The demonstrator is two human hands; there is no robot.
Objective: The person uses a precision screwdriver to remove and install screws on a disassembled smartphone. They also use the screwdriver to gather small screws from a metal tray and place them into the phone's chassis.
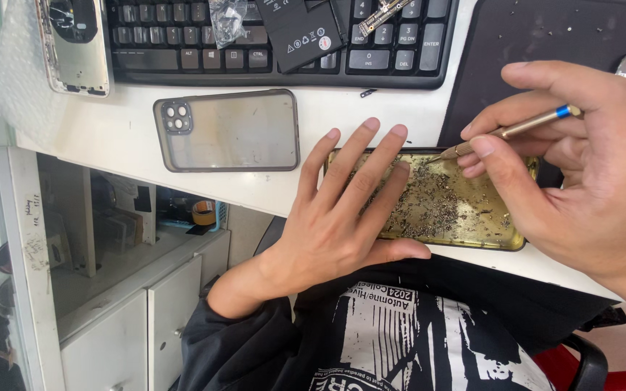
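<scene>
Landmark: the yellow tray [472,224], a shallow phone-shaped shell lying flat at the near edge of the white tabletop [110,134].
Tray contents: a loose scatter of tiny dark screws and metal bits [429,195], thickest in the tray's middle; the tray's near-right corner is almost bare.
Screwdriver: a slim gold precision screwdriver [516,130] with a blue band near its tail, slanting down so its tip hangs over the tray's far edge.
Right hand: the right hand [581,181] has thumb and fingers [483,147] pinched around the screwdriver's lower shaft, like a pen.
Left hand: the left hand [342,217] lies flat and released, fingers spread over the tray's left end, grasping nothing.
Handling, screwdriver: likely light, stiff and smooth, so prone to roll; best pinched low near the tip for control.
Handling, screws: probably very light and easily scattered; too small to grip well bare-handed.
Handling, tray: thin and light, apt to slide; pressing one end seems to steady it.
Left of the tray: a clear phone case [230,130] with a dark rim, lying empty.
Beyond the tray: a black keyboard [269,54] carrying a black battery pack [302,29] and a small plastic bag [226,18].
</scene>
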